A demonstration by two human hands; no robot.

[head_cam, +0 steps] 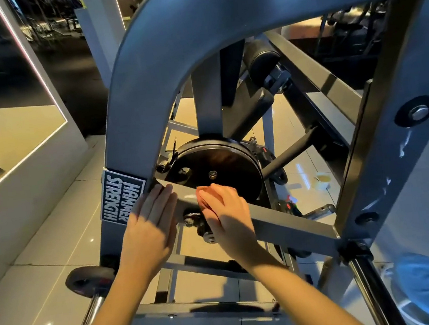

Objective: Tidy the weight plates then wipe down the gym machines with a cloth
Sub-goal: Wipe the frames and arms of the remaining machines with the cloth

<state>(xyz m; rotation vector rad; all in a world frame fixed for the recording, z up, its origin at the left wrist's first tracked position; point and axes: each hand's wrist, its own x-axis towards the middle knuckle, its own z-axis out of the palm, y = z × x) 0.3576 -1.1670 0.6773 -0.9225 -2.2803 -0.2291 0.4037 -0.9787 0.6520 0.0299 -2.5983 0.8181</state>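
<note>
Your left hand point(148, 223) lies flat, fingers straight, on the grey crossbar point(281, 216) beside the Hammer Strength label point(121, 197). Your right hand point(224, 212) drapes over the same bar; whether it curls round the edge or covers a cloth I cannot tell. At twelve o'clock from it sits the black weight plate point(224, 166), likely heavy, stiff and smooth-faced, so take it by the rim with both hands. A smaller plate point(88, 281) waits at seven o'clock.
</note>
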